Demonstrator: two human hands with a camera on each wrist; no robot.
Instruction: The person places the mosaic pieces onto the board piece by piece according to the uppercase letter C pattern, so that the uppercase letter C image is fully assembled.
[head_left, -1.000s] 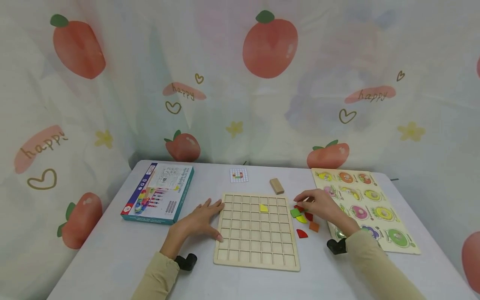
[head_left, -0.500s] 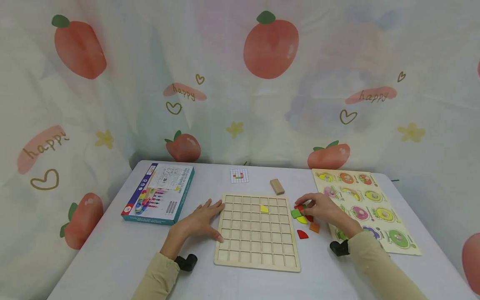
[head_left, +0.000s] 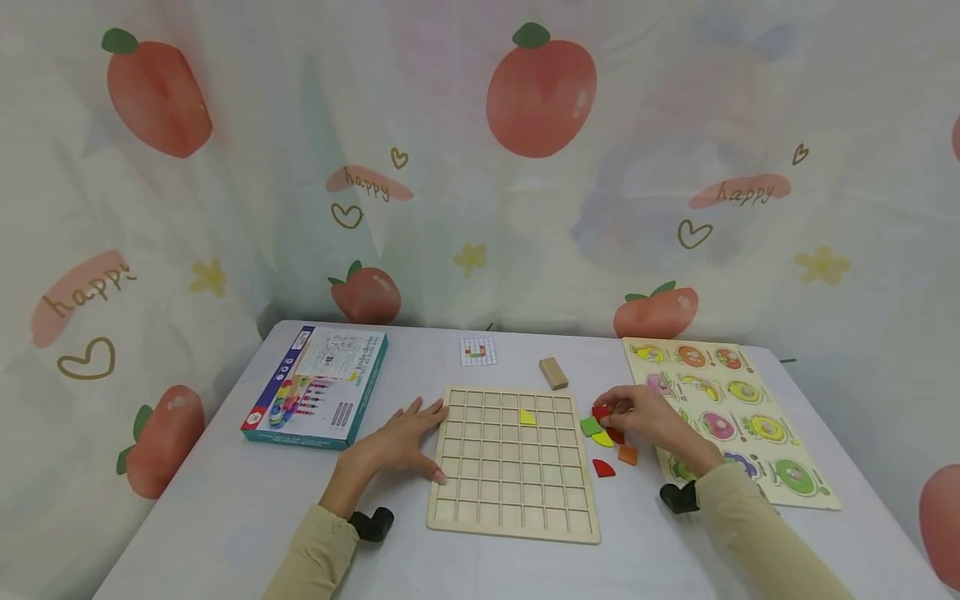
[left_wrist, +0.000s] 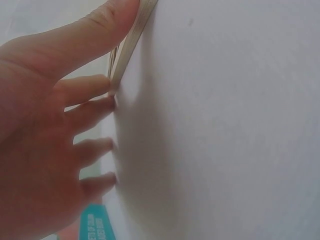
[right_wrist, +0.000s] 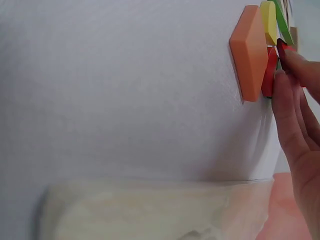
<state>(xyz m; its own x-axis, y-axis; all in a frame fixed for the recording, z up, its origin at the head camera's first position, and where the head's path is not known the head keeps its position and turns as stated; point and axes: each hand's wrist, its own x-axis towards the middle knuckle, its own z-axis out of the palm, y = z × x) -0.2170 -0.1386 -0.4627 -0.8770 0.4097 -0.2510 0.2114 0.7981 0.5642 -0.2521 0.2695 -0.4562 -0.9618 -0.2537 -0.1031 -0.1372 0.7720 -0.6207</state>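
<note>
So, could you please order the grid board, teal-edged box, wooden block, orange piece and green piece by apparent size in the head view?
Largest to smallest:
Grid board
Teal-edged box
Wooden block
Orange piece and green piece: too alike to rank

A teal-edged box (head_left: 315, 387) lies at left — a fruit-picture board (head_left: 731, 425) at right, a printed backdrop (head_left: 442, 108) behind.

Looks like pale, matt wood in the board (head_left: 512, 451) and block (head_left: 553, 372); smooth and evenly coloured on the orange tile (right_wrist: 251, 55); like printed card on the box (head_left: 318, 417); like soft, matt cloth along the sleeve (head_left: 765, 525).
</note>
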